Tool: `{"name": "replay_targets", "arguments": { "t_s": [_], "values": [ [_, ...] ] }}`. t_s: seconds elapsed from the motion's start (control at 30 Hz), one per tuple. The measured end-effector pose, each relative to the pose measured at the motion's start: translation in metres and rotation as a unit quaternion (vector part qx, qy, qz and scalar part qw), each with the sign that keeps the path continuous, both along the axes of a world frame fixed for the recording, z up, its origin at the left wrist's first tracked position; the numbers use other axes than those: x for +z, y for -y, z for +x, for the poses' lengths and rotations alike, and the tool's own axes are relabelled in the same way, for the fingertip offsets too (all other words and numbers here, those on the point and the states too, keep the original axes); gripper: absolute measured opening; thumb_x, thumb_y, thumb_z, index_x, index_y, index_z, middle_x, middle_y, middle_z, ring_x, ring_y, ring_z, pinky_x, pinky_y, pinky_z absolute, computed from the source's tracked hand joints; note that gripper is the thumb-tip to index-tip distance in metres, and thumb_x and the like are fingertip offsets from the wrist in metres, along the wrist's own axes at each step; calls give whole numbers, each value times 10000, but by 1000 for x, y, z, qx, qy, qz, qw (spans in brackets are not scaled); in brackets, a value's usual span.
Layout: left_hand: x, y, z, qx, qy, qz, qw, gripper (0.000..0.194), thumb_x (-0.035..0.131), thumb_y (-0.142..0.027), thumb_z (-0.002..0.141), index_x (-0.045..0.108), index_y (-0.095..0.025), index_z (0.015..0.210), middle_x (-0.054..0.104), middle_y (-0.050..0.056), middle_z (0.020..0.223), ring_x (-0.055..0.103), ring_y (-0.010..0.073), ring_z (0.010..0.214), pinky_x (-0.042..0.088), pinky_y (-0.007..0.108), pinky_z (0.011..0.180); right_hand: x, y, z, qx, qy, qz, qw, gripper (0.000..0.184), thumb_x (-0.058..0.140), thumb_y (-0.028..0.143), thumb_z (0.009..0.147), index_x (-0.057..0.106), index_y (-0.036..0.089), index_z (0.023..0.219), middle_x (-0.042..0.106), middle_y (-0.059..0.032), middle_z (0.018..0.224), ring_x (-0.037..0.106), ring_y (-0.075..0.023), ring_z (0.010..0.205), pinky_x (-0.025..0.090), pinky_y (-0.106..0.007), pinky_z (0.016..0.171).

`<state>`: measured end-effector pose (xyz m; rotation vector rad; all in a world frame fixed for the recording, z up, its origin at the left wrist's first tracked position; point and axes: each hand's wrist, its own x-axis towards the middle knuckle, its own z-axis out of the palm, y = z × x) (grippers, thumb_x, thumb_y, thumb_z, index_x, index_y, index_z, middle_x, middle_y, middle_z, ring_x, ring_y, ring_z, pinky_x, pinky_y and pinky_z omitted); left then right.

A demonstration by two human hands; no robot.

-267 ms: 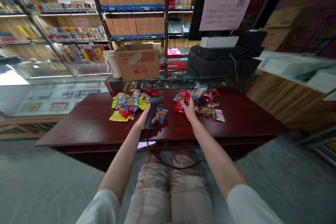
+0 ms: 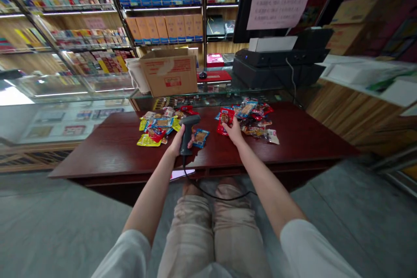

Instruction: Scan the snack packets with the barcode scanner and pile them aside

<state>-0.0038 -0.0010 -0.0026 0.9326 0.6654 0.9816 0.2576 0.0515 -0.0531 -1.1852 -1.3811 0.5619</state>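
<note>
One scanner (image 2: pixel 186 137) gripped in left hand (image 2: pixel 177 142), one red packet (image 2: pixel 225 117) pinched in right hand (image 2: pixel 235 133); likely scanning step, next move needs packet facing scanner.

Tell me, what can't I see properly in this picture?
All in the head view:
- Writing on the paper sheet: too blurred to read.
- Bottom inside the cardboard box: hidden by its front wall.
- Lower packets in the right-hand pile: covered by packets on top.
- Part of the left hand: behind the scanner.
- Far end of the cable: lost behind the right arm.
</note>
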Motion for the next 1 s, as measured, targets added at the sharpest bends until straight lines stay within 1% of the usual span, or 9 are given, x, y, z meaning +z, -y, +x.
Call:
{"name": "replay_targets", "arguments": {
  "t_s": [0.13, 0.23, 0.33, 0.43, 0.57, 0.77, 0.9, 1.0],
  "values": [
    [3, 3, 0, 4, 15, 2, 1000, 598, 412, -673, 891, 593, -106, 938, 594, 19, 559, 432, 79, 316, 322, 192, 315, 5, 7, -3, 28, -11, -20, 999, 477, 674, 348, 741, 595, 185, 1183, 705, -91, 1107, 664, -259, 1047, 498, -458, 994],
    [5, 7, -1, 6, 31, 9, 999, 596, 424, -678, 885, 592, -108, 940, 590, 14, 565, 430, 75, 318, 321, 191, 319, 8, 11, -6, 59, 3, -22, 998, 413, 671, 310, 731, 636, 173, 1118, 720, -88, 1077, 679, -246, 1005, 503, -440, 988],
    [5, 9, -2, 6, 39, 18, 999, 589, 418, -676, 889, 586, -113, 935, 585, 12, 565, 428, 76, 317, 322, 194, 318, 10, 14, -8, 78, 15, -21, 997, 410, 663, 303, 740, 645, 163, 1125, 720, -99, 1089, 688, -242, 988, 515, -431, 967],
    [4, 8, -1, 2, 36, 18, 999, 591, 410, -675, 892, 587, -112, 929, 583, 15, 557, 426, 79, 311, 319, 196, 311, 10, 16, -9, 82, 18, -18, 996, 430, 663, 310, 746, 642, 161, 1148, 716, -101, 1114, 685, -242, 1002, 522, -425, 956],
    [4, 6, 3, -11, 30, 12, 999, 588, 383, -664, 907, 591, -114, 914, 570, 17, 541, 425, 85, 305, 308, 197, 298, 10, 17, -9, 96, 6, -8, 995, 469, 674, 330, 742, 634, 146, 1172, 717, -114, 1115, 686, -249, 997, 523, -430, 955],
    [3, 2, 7, -18, 18, -25, 999, 572, 353, -625, 936, 597, -109, 917, 578, 25, 563, 440, 85, 316, 336, 197, 307, 9, 17, -11, 118, -11, -3, 993, 463, 676, 338, 741, 635, 157, 1165, 719, -103, 1112, 691, -248, 988, 513, -434, 974],
    [2, 0, 7, -33, 15, -46, 998, 573, 339, -626, 939, 593, -113, 900, 569, 23, 563, 434, 87, 314, 343, 203, 302, 10, 18, -11, 118, -2, -5, 993, 467, 675, 344, 745, 632, 161, 1173, 715, -107, 1130, 688, -252, 999, 512, -437, 975],
    [2, 0, 8, -33, 22, -55, 998, 553, 329, -605, 950, 588, -118, 903, 551, 11, 562, 423, 82, 313, 339, 199, 295, 10, 19, -11, 117, 13, -5, 993, 462, 669, 351, 751, 630, 166, 1172, 714, -103, 1136, 685, -248, 1009, 517, -424, 964]
  ]
}}
